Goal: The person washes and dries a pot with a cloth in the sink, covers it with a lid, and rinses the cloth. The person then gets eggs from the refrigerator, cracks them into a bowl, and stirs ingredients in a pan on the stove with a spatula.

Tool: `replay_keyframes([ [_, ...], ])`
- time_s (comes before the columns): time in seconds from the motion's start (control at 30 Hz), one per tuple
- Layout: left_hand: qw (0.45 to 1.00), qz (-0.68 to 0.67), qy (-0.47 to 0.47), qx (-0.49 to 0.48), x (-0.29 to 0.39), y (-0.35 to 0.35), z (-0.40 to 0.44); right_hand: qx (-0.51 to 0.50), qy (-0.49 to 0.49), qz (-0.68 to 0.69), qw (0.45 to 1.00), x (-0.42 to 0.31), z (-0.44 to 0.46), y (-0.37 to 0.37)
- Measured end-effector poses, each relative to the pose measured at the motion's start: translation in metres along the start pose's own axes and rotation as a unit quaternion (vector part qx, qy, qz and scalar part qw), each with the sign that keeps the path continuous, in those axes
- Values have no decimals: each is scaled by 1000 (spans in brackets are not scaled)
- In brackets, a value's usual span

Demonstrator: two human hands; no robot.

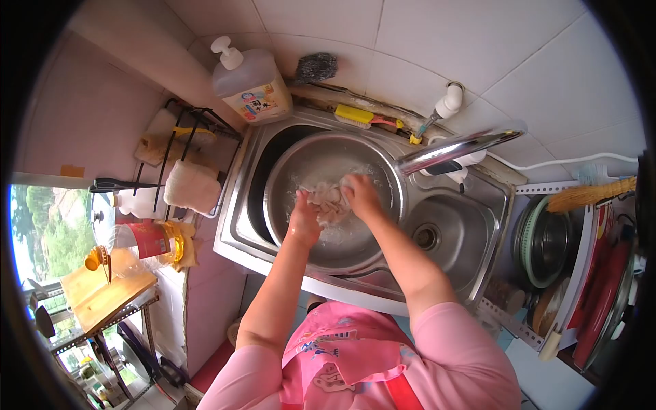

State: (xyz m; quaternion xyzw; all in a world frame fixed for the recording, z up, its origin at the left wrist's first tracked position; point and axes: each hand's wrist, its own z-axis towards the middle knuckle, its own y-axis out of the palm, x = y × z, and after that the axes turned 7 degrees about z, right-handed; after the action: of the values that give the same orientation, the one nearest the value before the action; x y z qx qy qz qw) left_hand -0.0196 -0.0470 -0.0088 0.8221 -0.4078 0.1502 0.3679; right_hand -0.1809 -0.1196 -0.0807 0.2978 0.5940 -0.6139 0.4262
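Observation:
A large round metal basin (294, 147) sits in the left bowl of the steel sink, with cloudy water in it. In its middle lies a clump of soft, pale pinkish-white pieces (328, 203), whose exact kind I cannot make out. My left hand (305, 220) closes on the clump's left side, its thumb upward and some fingers hidden under the pieces. From the upper right my right hand (362, 196) grips the clump with curled fingers. Both hands are low in the basin, at the water.
A chrome faucet (461, 150) reaches over the sink's right bowl (451, 232). Behind the basin are a pump bottle (253, 89), a steel scourer (316, 67) and a yellow brush (355, 115). A wire rack with a sponge (193, 186) stands left; a dish shelf (574, 253) is right.

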Motion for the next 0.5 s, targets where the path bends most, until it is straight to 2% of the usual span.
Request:
replay_keyframes([
  [0.03,997,54,-20,48,5,-3,-7,-101,-16,-47,994,6,-5,0],
  [0.07,998,51,-12,40,0,-16,-4,-200,-33,-94,975,12,-8,1],
  [0.1,998,48,-10,42,0,-18,-8,-203,-36,-94,974,21,-7,2],
  [0.17,997,32,-22,64,1,-21,-16,-58,21,-226,972,35,-3,8],
  [0.2,997,29,-18,65,0,-22,-18,-49,75,-227,970,24,-4,6],
  [0.23,997,24,-25,73,-2,-23,-20,-51,72,-227,970,35,-16,12],
  [0.3,996,15,-29,79,-5,-26,-23,-91,-142,-108,980,51,-34,22],
  [0.33,997,21,-29,72,-6,-28,-26,-218,-26,-164,962,22,-23,7],
  [0.37,997,27,-29,66,-7,-30,-30,-221,-30,-165,961,22,-20,7],
  [0.43,996,23,-32,78,-3,-32,-36,-118,37,-261,957,8,-9,0],
  [0.5,995,18,-39,85,1,-31,-44,-107,33,-249,962,-19,-7,-14],
])
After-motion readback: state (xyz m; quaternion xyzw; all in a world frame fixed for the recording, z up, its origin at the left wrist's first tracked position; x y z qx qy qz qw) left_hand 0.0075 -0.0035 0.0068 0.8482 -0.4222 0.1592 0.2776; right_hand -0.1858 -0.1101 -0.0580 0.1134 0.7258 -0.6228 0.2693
